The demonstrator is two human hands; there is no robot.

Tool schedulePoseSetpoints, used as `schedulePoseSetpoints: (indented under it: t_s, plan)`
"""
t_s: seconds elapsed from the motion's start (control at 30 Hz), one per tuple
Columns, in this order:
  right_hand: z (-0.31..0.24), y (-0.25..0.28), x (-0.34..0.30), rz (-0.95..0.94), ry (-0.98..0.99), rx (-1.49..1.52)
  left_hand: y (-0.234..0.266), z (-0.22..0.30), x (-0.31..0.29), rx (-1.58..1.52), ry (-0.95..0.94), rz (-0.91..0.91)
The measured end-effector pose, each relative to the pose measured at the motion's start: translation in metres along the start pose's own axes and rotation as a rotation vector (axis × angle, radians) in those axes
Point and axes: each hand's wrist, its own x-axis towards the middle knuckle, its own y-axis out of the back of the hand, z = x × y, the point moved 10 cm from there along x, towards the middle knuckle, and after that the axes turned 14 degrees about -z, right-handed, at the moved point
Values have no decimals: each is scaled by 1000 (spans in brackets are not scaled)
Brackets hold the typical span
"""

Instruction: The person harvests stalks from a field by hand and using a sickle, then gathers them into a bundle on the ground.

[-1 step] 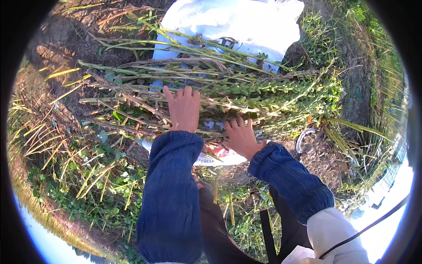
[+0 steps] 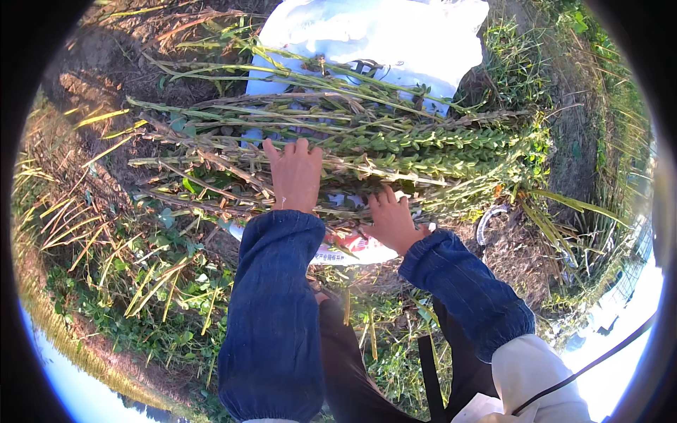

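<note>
A bundle of green pod-bearing stalks (image 2: 437,144), which look like sesame, lies sideways across a white sack (image 2: 374,32). Bare stem ends point left and the dense pods are to the right. My left hand (image 2: 296,176) is on the middle of the bundle, its fingers bent down over the stems and the fingertips partly hidden. Lower and to the right, my right hand (image 2: 393,223) touches the near edge of the bundle with its fingers apart and slightly curved. Under the stalks, a printed red and white part of the sack (image 2: 360,252) shows near my right hand.
A pale curved strip (image 2: 485,224) lies on the soil right of my right hand. Dry cut stalks and leafy weeds (image 2: 169,275) cover the ground at the left. Grass (image 2: 518,70) grows beside the sack's right side. My dark-trousered legs (image 2: 352,366) are below.
The fingers of my right hand have shifted slightly to the right along the near edge of the stalks. My left hand stays in nearly the same place.
</note>
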Motion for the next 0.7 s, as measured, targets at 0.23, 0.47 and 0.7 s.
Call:
schedulePoseSetpoints:
  t_s: [0.23,0.47,0.7]
  plan:
    - [29,41,-65,-57,406,1704,131,23,-78,-45,-247,274]
    - [10,52,-149,-16,153,1621,251,1,-208,-13,-51,383]
    - [-88,188,-273,640,216,372,336,-47,-351,274,180,276]
